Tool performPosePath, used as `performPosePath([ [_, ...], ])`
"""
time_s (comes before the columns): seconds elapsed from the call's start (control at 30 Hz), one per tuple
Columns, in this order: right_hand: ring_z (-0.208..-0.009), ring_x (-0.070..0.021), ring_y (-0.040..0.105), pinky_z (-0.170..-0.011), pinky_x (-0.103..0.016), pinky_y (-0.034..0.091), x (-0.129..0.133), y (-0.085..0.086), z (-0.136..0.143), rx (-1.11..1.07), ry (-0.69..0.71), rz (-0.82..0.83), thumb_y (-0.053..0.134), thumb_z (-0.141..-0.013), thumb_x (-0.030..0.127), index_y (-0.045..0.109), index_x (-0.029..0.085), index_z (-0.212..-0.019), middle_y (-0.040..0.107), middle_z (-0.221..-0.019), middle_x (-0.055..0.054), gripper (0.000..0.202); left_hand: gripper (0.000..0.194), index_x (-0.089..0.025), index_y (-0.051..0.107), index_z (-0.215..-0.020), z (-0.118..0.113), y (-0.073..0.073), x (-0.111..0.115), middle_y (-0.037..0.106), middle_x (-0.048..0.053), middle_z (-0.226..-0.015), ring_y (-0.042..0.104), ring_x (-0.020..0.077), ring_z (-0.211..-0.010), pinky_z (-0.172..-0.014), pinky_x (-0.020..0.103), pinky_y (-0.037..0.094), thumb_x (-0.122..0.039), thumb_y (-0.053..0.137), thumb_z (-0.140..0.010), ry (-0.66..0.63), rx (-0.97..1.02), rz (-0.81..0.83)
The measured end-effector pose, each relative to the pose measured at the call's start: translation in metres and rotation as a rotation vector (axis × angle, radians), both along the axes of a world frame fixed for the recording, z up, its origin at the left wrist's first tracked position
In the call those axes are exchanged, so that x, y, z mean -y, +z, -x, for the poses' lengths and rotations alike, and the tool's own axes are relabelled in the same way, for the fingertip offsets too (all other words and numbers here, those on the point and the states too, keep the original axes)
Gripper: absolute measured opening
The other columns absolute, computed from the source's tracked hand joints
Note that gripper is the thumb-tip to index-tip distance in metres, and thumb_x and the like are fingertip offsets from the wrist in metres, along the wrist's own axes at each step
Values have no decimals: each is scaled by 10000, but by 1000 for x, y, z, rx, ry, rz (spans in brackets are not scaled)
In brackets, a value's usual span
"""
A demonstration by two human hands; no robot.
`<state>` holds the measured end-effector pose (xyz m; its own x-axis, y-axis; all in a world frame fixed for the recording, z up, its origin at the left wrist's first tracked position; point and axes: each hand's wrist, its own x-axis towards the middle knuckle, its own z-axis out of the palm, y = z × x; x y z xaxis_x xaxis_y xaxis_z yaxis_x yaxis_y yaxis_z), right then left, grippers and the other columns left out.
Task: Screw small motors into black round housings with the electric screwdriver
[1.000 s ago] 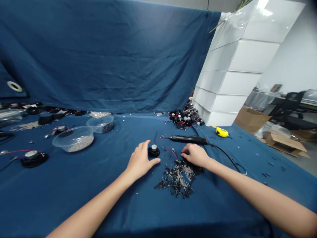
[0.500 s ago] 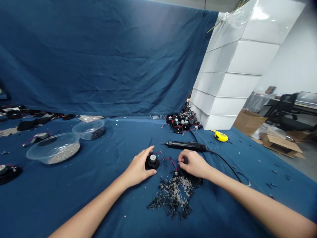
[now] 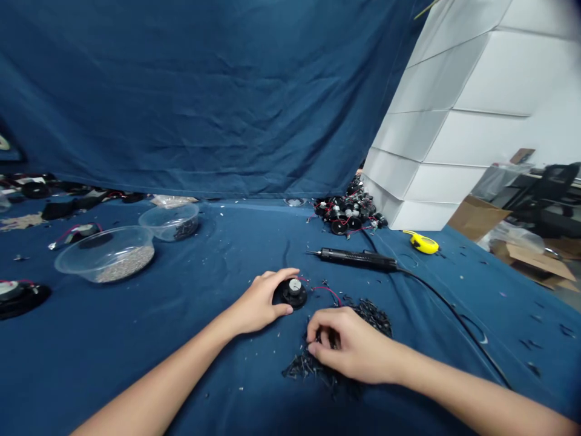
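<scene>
Left hand (image 3: 255,307) cups speaker (image 3: 295,298), grip unclear; best steady rim lightly. Right hand (image 3: 356,350) curled over screws (image 3: 373,313), can't tell if holding any; pinch singly, clear of red wire (image 3: 333,293).

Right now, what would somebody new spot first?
Probably the big blue cloth hanging across the back, and the tall stack of white boxes at the right. Next, the bright yellow tool in front of the boxes, and the right hand over a pile of little black screws.
</scene>
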<state>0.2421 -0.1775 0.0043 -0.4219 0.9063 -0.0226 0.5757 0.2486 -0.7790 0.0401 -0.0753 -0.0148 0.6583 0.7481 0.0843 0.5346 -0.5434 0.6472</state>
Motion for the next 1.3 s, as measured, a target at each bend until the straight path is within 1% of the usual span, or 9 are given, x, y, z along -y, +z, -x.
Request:
performPosePath([
  [0.27, -605, -114, 518, -573, -228, 383, -29, -21, 3, 115, -143, -211, 557, -848, 194, 639, 195, -823, 620, -730, 10, 85, 699, -328, 434, -1345, 3, -3, -6, 523, 49, -1314, 452, 274, -1204, -1038, 433, 334, -262, 727, -714, -28, 13, 29],
  [0.5, -764, -164, 599, -704, -271, 448, -32, -34, -7, 203, -32, -449, 483, -898, 165, 665, 196, -987, 647, -848, -49, 206, 710, -344, 418, -1352, 3, -5, -7, 524, 50, -1285, 451, 269, -1188, -1033, 433, 335, -281, 730, -718, -27, 13, 55],
  [0.67, -766, -173, 575, -709, -301, 453, -25, -22, -21, 158, -278, -655, 506, -876, 176, 627, 190, -1034, 619, -818, -44, 199, 722, -353, 416, -1351, 4, -4, -7, 523, 45, -1285, 439, 271, -1196, -1037, 434, 327, -278, 738, -710, -30, 15, 60],
  [0.77, -937, -207, 574, -813, -350, 463, -34, -16, -33, 220, -347, -551, 491, -854, 152, 627, 204, -1059, 632, -969, -64, 251, 720, -360, 416, -1349, 4, -5, -8, 527, 46, -1277, 445, 278, -1188, -1030, 448, 331, -273, 734, -709, -27, 16, 62],
  [0.9, -1070, -199, 555, -968, -369, 416, -59, -16, -45, 203, -242, -336, 482, -816, 113, 647, 209, -1102, 638, -1130, -53, 344, 708, -350, 421, -1347, 4, -4, -7, 524, 57, -1280, 449, 291, -1182, -1021, 465, 338, -284, 725, -712, -30, 16, 46],
  [0.97, -993, -186, 594, -928, -348, 441, -72, -17, -50, 179, -293, -226, 486, -802, 119, 653, 190, -1112, 661, -1095, -57, 360, 696, -340, 424, -1347, 4, -3, -7, 523, 63, -1282, 451, 295, -1178, -1018, 471, 340, -289, 717, -717, -33, 11, 41],
  [1.07, -767, -187, 629, -736, -327, 492, -84, -20, -56, 191, -373, -127, 570, -772, 210, 692, 149, -1023, 699, -895, -69, 286, 692, -333, 426, -1348, 4, -2, -7, 526, 68, -1278, 457, 296, -1171, -1016, 477, 341, -284, 710, -718, -36, 7, 38],
  [1.17, -640, -172, 601, -604, -296, 465, -86, -23, -57, 203, -347, -84, 672, -704, 287, 725, 154, -891, 688, -758, -48, 235, 696, -331, 431, -1345, 4, -2, -6, 528, 70, -1274, 461, 296, -1169, -1013, 476, 342, -279, 714, -711, -35, 3, 40],
  [1.3, -627, -149, 577, -596, -271, 438, -82, -25, -51, 189, -301, -88, 652, -698, 222, 717, 169, -800, 670, -722, -30, 132, 693, -333, 435, -1341, 4, -2, -6, 526, 64, -1276, 458, 289, -1174, -1016, 462, 340, -277, 717, -711, -35, 1, 33],
])
